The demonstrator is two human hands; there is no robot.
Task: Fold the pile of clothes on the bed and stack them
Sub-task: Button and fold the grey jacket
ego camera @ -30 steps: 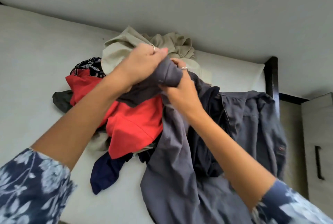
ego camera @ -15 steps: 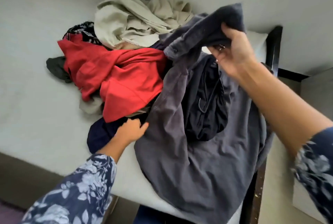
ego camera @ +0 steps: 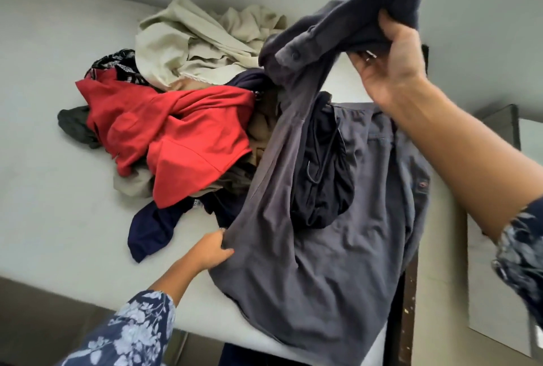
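1. The right hand (ego camera: 390, 68) holds a bunched end of the grey shirt (ego camera: 308, 248) high on the right, fingers curled round the cloth near the buttoned cuff or collar.
2. The left hand (ego camera: 213, 249) pinches the shirt's near left edge, thumb and fingers closed on a fold of it, just above the bed (ego camera: 53, 189).
3. A second ago both hands were together, gripping the same bunch over the middle of the pile (ego camera: 182, 118). Since then the left hand has let go, dropped low and near, and half a second ago it was only reaching for the edge it now holds.
4. The right hand has gone up and to the right, so the shirt now hangs spread between the two hands and mostly off the pile, draping over the bed's near right corner.
5. A dark garment (ego camera: 320, 177) with a drawstring lies inside the shirt's open front; I cannot tell whether it is caught in it or hangs behind it.
6. The red top (ego camera: 188, 142), the beige clothes (ego camera: 199, 42) at the far side and the navy piece (ego camera: 152, 224) lie unfolded in a heap.
7. My judgement: this is the first item, freed but not yet folded, and no stack shows. Next it likely needs shaking out and laying flat, with the dark garment dropped clear.
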